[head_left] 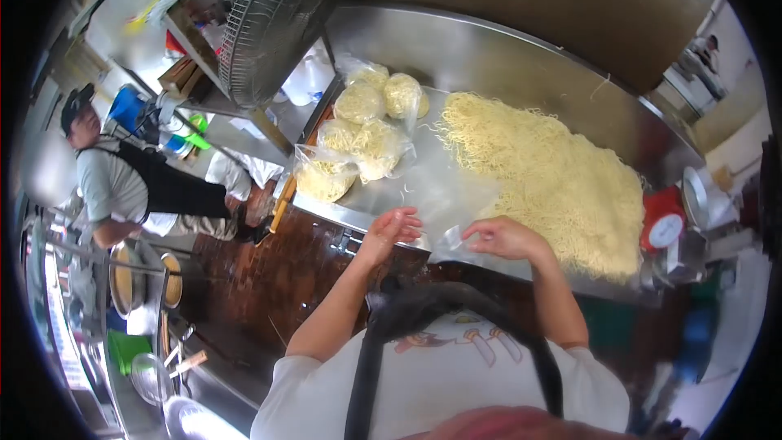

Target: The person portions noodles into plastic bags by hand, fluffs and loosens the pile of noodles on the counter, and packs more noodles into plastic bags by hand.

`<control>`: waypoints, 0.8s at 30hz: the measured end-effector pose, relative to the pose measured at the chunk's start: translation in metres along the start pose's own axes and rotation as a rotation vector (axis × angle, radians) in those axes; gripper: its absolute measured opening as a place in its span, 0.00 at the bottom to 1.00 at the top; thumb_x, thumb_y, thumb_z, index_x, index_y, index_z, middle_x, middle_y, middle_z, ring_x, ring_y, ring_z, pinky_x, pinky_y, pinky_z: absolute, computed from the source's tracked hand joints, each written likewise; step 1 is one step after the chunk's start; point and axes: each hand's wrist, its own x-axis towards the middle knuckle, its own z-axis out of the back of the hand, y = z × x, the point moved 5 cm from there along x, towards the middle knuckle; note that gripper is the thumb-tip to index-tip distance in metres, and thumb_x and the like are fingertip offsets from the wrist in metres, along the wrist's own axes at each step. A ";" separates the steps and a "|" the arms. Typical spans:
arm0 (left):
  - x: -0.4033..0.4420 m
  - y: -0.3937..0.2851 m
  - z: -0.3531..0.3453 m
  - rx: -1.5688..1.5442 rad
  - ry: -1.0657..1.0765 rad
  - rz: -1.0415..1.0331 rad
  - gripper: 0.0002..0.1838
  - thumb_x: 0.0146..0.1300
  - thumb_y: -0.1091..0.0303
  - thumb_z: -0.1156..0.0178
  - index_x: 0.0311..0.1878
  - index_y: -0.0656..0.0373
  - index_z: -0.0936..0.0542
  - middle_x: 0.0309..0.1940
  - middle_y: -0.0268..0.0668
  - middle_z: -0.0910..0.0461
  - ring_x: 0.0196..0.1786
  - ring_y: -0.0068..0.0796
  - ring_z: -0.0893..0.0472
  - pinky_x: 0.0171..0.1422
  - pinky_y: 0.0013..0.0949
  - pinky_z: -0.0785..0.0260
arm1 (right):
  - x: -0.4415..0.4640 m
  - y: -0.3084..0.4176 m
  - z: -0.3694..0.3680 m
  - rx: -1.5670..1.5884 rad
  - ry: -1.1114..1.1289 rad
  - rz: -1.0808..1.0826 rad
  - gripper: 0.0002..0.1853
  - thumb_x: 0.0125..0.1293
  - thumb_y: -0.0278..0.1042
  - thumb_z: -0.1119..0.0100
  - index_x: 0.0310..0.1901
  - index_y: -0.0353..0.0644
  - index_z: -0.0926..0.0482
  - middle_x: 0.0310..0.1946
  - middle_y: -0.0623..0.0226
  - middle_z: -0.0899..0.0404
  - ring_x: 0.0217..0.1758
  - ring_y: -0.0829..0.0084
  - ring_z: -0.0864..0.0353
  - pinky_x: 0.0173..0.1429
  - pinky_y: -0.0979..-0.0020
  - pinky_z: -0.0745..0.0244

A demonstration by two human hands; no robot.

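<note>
My left hand [393,233] is over the front edge of the metal table [436,195], fingers stretched and slightly bent, with nothing visible in it. My right hand [509,239] hovers at the same edge, its thumb and fingers apart. Just left of its fingertips lies clear plastic [453,238], perhaps bags; whether the fingers touch it I cannot tell. A broad heap of pale yellow noodles [546,179] spreads across the right part of the table. Several clear bags of noodles [358,143] are grouped at the table's left end.
A red dial scale [663,220] stands at the table's right end. A large fan [265,28] rises at the back left. Another person in a dark apron [175,183] stands to the left, near large pots [126,281]. A green container [126,350] and a strainer [151,379] are at lower left.
</note>
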 end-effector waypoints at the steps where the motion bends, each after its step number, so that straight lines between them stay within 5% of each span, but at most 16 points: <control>1: 0.000 -0.004 0.016 -0.046 -0.024 0.045 0.29 0.77 0.45 0.53 0.63 0.63 0.27 0.48 0.42 0.18 0.45 0.33 0.16 0.53 0.35 0.23 | 0.023 0.014 -0.036 -0.213 0.222 0.002 0.16 0.67 0.49 0.37 0.50 0.50 0.18 0.36 0.57 0.16 0.38 0.62 0.17 0.43 0.63 0.25; 6: 0.005 -0.015 0.071 -0.158 0.105 0.208 0.32 0.77 0.43 0.56 0.70 0.59 0.34 0.56 0.46 0.22 0.48 0.34 0.17 0.53 0.36 0.23 | 0.042 0.037 -0.076 -0.261 0.185 -0.098 0.15 0.67 0.47 0.36 0.50 0.49 0.17 0.37 0.56 0.15 0.37 0.60 0.17 0.43 0.64 0.24; 12: 0.014 -0.022 0.093 0.053 0.063 0.100 0.40 0.72 0.40 0.49 0.79 0.47 0.49 0.70 0.45 0.34 0.67 0.38 0.29 0.64 0.40 0.31 | 0.057 0.044 -0.106 -0.163 0.114 -0.097 0.15 0.68 0.40 0.35 0.53 0.46 0.17 0.33 0.61 0.16 0.34 0.70 0.20 0.43 0.69 0.25; 19: 0.009 0.006 0.093 0.123 0.286 0.379 0.35 0.73 0.42 0.49 0.74 0.54 0.37 0.67 0.42 0.30 0.69 0.34 0.32 0.70 0.39 0.40 | 0.080 0.078 -0.102 -0.178 -0.216 -0.059 0.13 0.67 0.37 0.35 0.51 0.47 0.17 0.21 0.67 0.31 0.25 0.73 0.33 0.33 0.69 0.33; 24: 0.010 0.045 0.117 0.100 0.319 0.481 0.35 0.75 0.42 0.52 0.73 0.61 0.36 0.69 0.44 0.33 0.70 0.35 0.33 0.73 0.40 0.42 | 0.077 0.085 -0.102 -0.190 -0.278 -0.163 0.12 0.66 0.32 0.35 0.51 0.45 0.16 0.23 0.70 0.28 0.27 0.78 0.34 0.34 0.73 0.33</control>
